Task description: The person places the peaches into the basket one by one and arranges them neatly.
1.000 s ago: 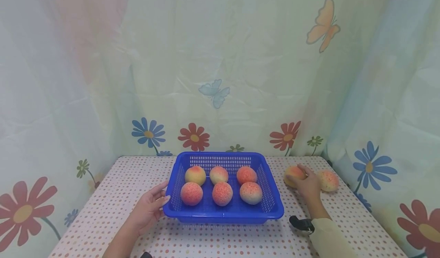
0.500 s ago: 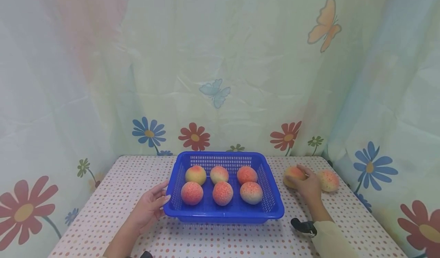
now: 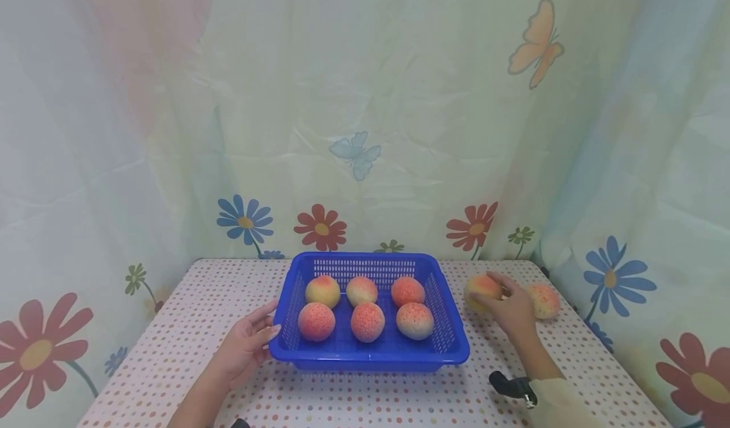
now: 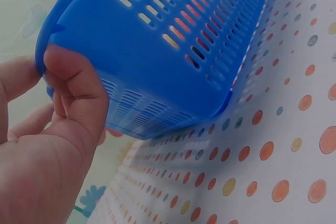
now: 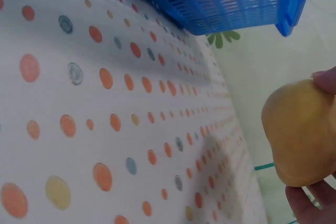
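Note:
A blue slotted plastic basket stands at the middle of the table with several red-and-yellow peaches in two rows inside, among them a front-left red peach. My left hand grips the basket's left rim; in the left wrist view, thumb and curled fingers close over that rim. To the right of the basket, my right hand holds a yellow-and-red peach between thumb and fingers. Its smooth yellow side shows in the right wrist view. Behind that hand lies another speckled peach.
The table wears a white cloth with coloured dots. A pale curtain printed with flowers and butterflies hangs behind and at both sides. A black strap piece sits at my right wrist, by a pale sleeve.
My right hand has shifted slightly left toward the basket, carrying the peach with it and uncovering more of the speckled one. My left hand and the basket stay put.

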A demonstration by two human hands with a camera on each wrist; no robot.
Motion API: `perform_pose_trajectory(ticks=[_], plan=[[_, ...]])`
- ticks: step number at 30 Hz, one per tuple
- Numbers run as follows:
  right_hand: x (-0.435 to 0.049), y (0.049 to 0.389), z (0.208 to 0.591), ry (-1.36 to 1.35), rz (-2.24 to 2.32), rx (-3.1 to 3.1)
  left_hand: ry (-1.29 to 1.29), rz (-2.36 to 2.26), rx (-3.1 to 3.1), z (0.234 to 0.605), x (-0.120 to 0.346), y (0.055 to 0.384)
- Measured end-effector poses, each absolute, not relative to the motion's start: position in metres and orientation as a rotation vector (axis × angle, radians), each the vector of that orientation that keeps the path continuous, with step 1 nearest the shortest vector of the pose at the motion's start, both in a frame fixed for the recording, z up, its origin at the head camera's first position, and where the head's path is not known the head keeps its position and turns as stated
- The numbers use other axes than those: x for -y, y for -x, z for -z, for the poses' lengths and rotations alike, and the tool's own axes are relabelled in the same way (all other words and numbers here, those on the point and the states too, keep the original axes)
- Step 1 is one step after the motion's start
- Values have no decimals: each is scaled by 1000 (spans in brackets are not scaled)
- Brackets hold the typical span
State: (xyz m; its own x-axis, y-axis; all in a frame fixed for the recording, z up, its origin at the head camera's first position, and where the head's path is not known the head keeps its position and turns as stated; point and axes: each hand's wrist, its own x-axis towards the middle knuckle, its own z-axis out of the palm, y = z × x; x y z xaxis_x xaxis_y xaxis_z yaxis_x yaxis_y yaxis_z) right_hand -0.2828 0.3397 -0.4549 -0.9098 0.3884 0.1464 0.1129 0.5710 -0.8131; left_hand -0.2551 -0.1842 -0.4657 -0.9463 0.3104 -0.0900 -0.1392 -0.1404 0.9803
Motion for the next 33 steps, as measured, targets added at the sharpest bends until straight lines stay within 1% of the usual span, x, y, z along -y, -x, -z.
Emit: perform_pose_trajectory(ticks=[9,19,33], plan=[[-336,271,443,289,-1199,2548,-200,-2155,-1828,467,186,255],[-330,251,427,67,-1208,2549,-207,-2162,-1820,469,187,255],[-307,229,393,-38,-1292,2556,-219,-2170,-1796,469,187,257]])
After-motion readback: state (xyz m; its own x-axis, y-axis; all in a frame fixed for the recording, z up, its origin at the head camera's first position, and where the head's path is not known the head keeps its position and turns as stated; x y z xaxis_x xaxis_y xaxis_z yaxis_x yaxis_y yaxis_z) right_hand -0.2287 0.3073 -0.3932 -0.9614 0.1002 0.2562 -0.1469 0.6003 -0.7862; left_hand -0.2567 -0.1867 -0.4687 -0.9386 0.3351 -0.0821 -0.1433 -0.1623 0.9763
